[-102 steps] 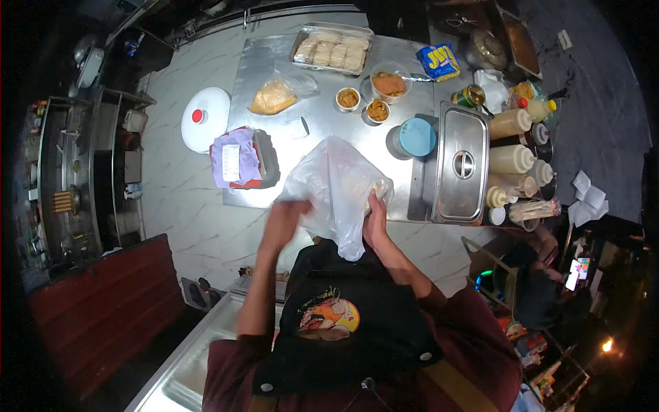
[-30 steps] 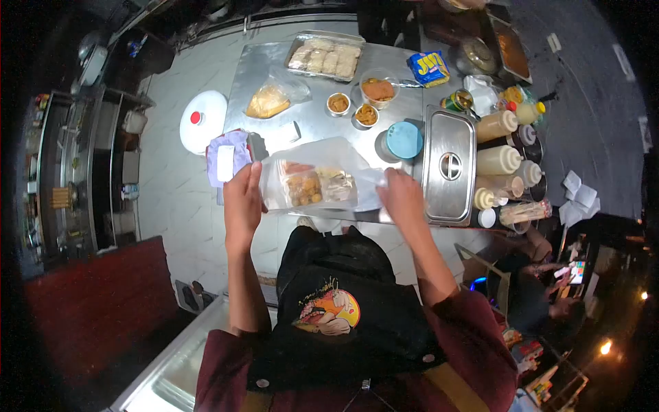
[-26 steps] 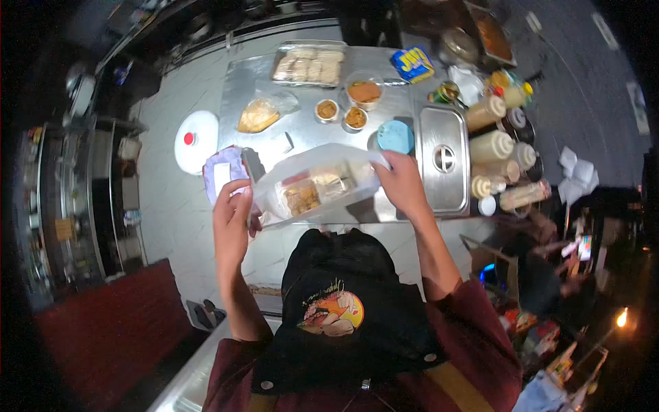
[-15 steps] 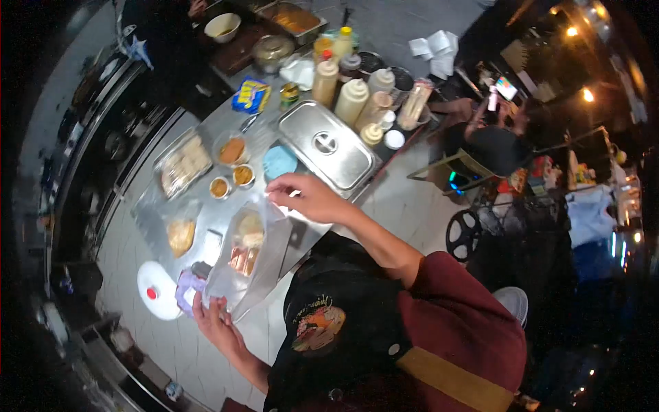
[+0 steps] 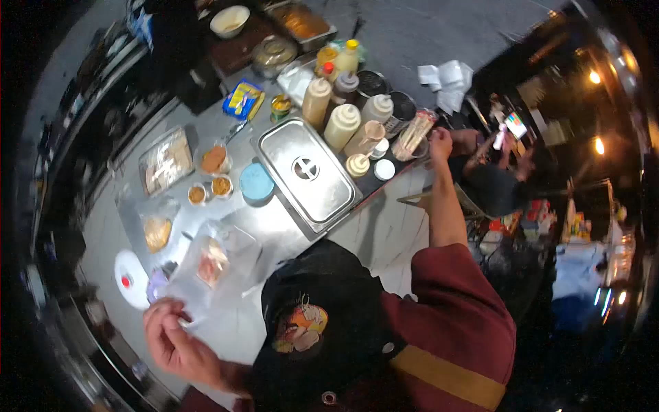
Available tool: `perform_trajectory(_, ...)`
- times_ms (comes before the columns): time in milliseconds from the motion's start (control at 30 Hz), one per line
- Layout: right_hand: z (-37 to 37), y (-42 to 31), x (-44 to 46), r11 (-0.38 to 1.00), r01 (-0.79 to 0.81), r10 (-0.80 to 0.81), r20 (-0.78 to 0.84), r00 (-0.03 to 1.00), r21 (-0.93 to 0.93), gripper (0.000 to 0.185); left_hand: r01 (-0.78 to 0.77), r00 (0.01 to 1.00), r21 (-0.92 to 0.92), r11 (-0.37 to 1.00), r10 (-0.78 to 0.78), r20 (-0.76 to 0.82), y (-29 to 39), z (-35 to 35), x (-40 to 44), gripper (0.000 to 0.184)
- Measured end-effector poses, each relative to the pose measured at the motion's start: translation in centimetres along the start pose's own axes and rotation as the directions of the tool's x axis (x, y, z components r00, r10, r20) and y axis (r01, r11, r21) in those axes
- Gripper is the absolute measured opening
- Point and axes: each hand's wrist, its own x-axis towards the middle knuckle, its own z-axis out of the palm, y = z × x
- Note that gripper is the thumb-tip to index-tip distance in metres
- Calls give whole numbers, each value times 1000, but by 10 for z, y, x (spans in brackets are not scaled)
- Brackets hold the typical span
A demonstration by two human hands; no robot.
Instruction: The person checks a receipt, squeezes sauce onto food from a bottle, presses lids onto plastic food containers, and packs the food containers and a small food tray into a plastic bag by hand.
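My left hand (image 5: 177, 340), lower left, has its fingers closed at the edge of a clear plastic bag (image 5: 230, 264). Inside the bag, reddish and pale food packs (image 5: 211, 263) show through, blurred. My right hand (image 5: 441, 145) is stretched out to the far right, beside a holder of wrapped sticks (image 5: 415, 134). Its fingers are curled together, and whatever they hold is too small to make out. Close to that holder stand squeeze bottles (image 5: 342, 127) and a white-lidded tub (image 5: 384, 169).
A lidded steel pan (image 5: 307, 172) covers the counter's middle. Left of it sit a blue-lidded tub (image 5: 257, 184), sauce cups (image 5: 221, 184), a wrapped tray (image 5: 167, 161) and a bagged yellowish item (image 5: 157, 232). A white round lid (image 5: 131, 278) lies at the counter's left end. People sit beyond on the right.
My right hand has left the bag's opening and moved up and right to the stick holder. My left hand has shifted left and down with the bag's edge. The view has turned slightly.
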Motion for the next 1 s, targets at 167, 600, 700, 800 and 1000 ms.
perform_trajectory(167, 30, 37, 26, 989, -104, 70, 282, 957, 107, 40, -236, 857, -430, 871, 395, 330, 82, 141, 4, 16)
perform_trajectory(600, -10, -6, -6, 906, -143, 79, 171, 982, 399, 19, -319, 729, -671, 670, 625, 277, 100, 204, 11, 22)
perform_trajectory(700, 0, -11, -8, 914, -95, 16, 202, 979, 393, 26, -356, 750, -703, 616, 637, 178, 95, 207, 15, 24)
perform_trajectory(800, 3, -16, -8, 967, 20, -76, 212, 974, 252, 34, -292, 804, -741, 605, 575, 153, 86, 191, 10, 23)
perform_trajectory(1000, 21, -14, -11, 885, -21, 23, 0, 1000, 466, 42, -242, 762, -649, 721, 556, 333, 43, 101, 41, 12)
